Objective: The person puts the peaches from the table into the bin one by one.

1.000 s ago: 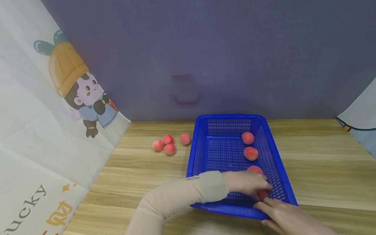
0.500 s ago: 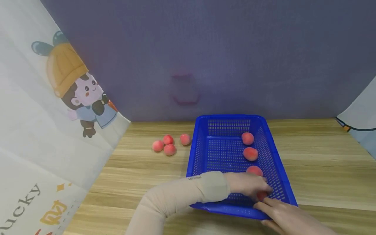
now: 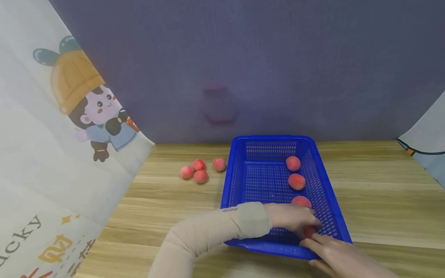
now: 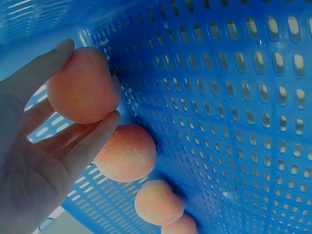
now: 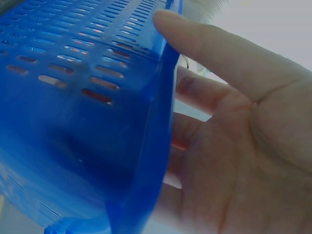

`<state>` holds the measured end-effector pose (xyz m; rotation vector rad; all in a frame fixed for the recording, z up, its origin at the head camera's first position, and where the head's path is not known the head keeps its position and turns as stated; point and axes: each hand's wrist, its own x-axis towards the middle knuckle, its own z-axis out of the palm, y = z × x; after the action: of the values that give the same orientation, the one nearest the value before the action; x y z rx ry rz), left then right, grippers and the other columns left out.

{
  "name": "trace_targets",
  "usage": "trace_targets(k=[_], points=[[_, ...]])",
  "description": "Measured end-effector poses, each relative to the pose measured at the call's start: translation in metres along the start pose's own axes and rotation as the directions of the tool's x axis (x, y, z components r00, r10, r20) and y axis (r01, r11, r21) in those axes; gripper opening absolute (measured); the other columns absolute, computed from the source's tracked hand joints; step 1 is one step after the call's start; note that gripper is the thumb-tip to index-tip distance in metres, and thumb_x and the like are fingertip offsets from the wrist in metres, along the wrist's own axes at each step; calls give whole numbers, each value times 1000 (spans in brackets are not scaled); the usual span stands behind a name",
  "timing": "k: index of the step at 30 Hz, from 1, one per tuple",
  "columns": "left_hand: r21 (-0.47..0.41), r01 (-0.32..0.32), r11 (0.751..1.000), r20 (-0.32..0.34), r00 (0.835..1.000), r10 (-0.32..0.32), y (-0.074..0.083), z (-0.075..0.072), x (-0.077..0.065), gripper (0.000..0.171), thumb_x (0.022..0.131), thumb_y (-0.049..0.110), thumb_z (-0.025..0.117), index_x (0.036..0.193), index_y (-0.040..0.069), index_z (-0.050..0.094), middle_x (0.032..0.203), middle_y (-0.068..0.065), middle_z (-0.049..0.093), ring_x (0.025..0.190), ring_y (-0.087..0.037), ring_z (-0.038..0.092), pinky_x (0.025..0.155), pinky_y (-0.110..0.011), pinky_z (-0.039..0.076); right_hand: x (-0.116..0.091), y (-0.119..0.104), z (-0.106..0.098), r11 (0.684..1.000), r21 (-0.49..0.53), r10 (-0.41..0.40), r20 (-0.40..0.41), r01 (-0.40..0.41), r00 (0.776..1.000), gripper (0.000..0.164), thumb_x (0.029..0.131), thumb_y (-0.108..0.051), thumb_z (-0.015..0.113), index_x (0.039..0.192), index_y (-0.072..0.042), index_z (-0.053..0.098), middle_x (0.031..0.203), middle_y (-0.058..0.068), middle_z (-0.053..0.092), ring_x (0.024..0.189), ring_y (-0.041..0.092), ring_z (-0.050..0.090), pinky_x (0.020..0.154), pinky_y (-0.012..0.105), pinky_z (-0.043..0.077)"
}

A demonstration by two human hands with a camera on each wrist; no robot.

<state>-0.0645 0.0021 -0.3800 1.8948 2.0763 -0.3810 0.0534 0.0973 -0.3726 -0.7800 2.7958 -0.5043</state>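
Inside the blue plastic basket [image 3: 333, 204], my left hand [image 3: 292, 217] reaches into the near right corner. Its thumb and fingers hold a peach [image 4: 83, 85] close to the slotted side wall. Three more peaches line that wall: one right by the hand [image 3: 301, 201], a middle peach [image 3: 297, 181] and a far peach [image 3: 293, 163]. My right hand [image 3: 338, 253] grips the basket's near right corner, thumb [image 5: 204, 44] on the outer side and fingers over the rim. The left hand covers much of its peach in the head view.
Several loose peaches [image 3: 201, 176] lie on the wooden table [image 3: 167, 204] left of the basket, one peach [image 3: 219, 165] close to its left wall. A dark blue-grey panel [image 3: 278, 69] rises behind. A printed white cloth [image 3: 41, 185] hangs at the left.
Both hands, the peaches and the basket stay almost exactly where they were. The printed cloth at the left has shifted gradually leftward.
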Motion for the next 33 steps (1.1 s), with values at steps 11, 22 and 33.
trace_targets(k=[11,22,33], points=[[-39,21,999,15,1000,-21,-2,-3,-2,53,70,34,73,119,23,54,101,12,55,95,3,48,78,-6,36,-1,2,2,999,-14,-31,-28,31,999,27,83,-32,58,102,-13,57,90,-10,55,78,6,53,62,33,50],[-169,81,982,65,995,-70,-4,-10,-8,46,76,25,69,119,25,53,87,19,59,84,9,49,73,-3,34,-2,3,2,999,13,-35,-24,36,999,28,83,-30,58,103,-10,57,80,-18,42,67,-2,40,53,23,41],[-74,83,994,-11,996,-84,-9,-24,-27,44,77,34,66,118,24,54,106,13,55,99,3,49,84,-9,36,-2,4,3,997,-18,-70,-51,69,996,27,83,-30,58,103,-11,57,81,-17,44,67,-2,41,53,24,43]])
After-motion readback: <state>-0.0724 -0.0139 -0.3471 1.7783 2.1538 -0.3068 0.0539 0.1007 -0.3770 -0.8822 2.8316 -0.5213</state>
